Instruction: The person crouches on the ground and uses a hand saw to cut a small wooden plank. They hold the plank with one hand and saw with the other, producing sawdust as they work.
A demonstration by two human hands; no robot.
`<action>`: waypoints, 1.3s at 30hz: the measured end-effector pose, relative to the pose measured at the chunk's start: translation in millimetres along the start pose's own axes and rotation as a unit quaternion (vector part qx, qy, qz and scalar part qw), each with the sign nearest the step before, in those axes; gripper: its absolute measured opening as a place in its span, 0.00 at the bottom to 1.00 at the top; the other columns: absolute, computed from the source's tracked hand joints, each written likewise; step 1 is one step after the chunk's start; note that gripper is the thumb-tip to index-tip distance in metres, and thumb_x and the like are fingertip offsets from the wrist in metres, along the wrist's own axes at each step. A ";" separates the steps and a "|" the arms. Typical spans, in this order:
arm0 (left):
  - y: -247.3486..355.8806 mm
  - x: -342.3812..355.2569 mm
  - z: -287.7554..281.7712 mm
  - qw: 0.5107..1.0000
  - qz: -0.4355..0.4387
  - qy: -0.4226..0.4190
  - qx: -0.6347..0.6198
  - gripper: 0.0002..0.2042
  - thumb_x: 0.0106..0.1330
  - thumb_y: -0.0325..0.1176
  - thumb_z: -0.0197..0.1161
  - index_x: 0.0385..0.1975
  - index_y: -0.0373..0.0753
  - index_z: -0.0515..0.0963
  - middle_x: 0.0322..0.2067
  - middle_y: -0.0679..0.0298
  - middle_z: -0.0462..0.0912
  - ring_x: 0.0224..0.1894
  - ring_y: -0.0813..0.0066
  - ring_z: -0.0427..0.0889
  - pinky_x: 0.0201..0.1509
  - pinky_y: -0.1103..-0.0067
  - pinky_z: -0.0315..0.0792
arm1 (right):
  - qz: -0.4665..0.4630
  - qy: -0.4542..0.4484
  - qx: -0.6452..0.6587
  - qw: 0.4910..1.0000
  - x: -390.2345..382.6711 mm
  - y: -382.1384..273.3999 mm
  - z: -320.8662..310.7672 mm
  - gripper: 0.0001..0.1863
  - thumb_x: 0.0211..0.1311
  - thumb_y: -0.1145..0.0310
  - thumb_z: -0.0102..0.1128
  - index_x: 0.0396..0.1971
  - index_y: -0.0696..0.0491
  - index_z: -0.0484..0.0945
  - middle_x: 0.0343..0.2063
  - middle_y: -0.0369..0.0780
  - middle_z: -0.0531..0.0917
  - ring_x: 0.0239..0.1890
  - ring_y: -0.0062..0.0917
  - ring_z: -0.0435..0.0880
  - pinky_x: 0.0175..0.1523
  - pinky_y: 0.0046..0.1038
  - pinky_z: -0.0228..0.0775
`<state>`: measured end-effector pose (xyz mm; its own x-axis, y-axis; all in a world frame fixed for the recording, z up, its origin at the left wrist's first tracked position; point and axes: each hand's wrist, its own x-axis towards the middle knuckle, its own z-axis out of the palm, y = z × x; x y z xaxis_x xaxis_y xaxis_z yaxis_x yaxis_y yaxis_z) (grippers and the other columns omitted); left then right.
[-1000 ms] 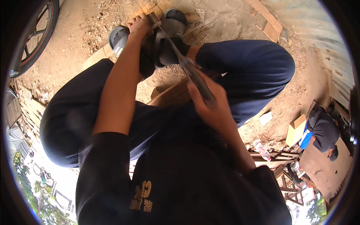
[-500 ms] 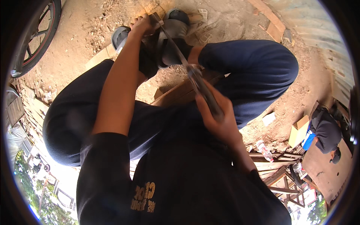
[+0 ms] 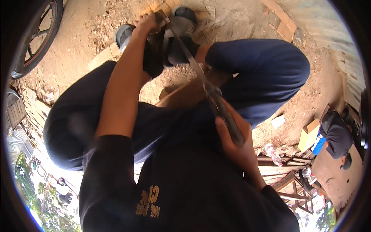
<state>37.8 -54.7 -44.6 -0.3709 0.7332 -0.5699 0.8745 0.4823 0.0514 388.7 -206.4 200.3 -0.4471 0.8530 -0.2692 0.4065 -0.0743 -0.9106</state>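
Note:
My right hand [image 3: 237, 135] is closed around the dark handle of a hand saw [image 3: 198, 69]. Its narrow blade slants up and left, between my legs, and its tip meets a small wooden piece [image 3: 162, 17] by my feet. Fingers of my left hand [image 3: 148, 24] press round that wooden piece, right beside the blade's tip. A dark shoe [image 3: 181, 29] stands close to the wood on the right, and a grey-tipped shoe [image 3: 123, 36] is left of my left wrist. How far the blade has cut in is too small to tell.
Under me lies a wooden plank [image 3: 181, 94]. A wheel [image 3: 40, 38] stands at the upper left, and corrugated sheeting [image 3: 324, 31] on the right. Near a plastic bottle [image 3: 273, 154] and a cardboard box [image 3: 309, 135], another person [image 3: 337, 133] is bent over at the far right.
My right hand has drawn the saw back, down and to the right, so more of the blade shows this side of the wood. My left hand stays in place.

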 end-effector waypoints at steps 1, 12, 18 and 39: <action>4.4 4.3 -1.2 1.000 0.001 -0.006 0.003 0.38 0.54 0.44 0.64 0.65 0.36 0.58 0.67 0.49 0.62 0.71 0.52 0.57 0.70 0.52 0.50 | -0.019 0.007 0.005 1.000 17.4 9.4 9.0 0.22 0.61 0.76 0.59 0.55 0.66 0.71 0.36 0.55 0.83 0.38 0.43 0.87 0.42 0.32 0.77; 7.3 3.1 -2.7 1.000 -0.009 0.013 0.011 0.37 0.57 0.44 0.62 0.65 0.35 0.59 0.66 0.49 0.63 0.70 0.52 0.58 0.70 0.54 0.51 | 0.008 -0.005 -0.009 1.000 34.1 2.3 15.1 0.22 0.61 0.75 0.59 0.55 0.65 0.71 0.33 0.53 0.84 0.35 0.41 0.87 0.39 0.32 0.76; 19.1 5.1 4.9 1.000 0.014 0.025 -0.012 0.37 0.55 0.44 0.63 0.64 0.35 0.59 0.65 0.50 0.65 0.69 0.52 0.60 0.69 0.53 0.51 | 0.045 -0.011 -0.001 0.999 37.6 -4.4 10.9 0.21 0.63 0.75 0.58 0.56 0.65 0.71 0.34 0.50 0.83 0.35 0.34 0.85 0.41 0.28 0.75; 16.6 4.5 12.2 0.999 0.018 0.034 -0.006 0.39 0.55 0.47 0.66 0.63 0.33 0.59 0.65 0.48 0.64 0.69 0.49 0.59 0.68 0.52 0.53 | 0.108 -0.066 0.010 0.992 71.8 4.6 17.7 0.23 0.64 0.75 0.55 0.58 0.66 0.69 0.48 0.51 0.81 0.53 0.29 0.80 0.59 0.27 0.67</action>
<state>54.4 -49.3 -56.4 -0.3600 0.7806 -0.5110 0.8841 0.4603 0.0802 344.4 -154.6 171.2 -0.4525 0.7412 -0.4958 0.4887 -0.2589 -0.8331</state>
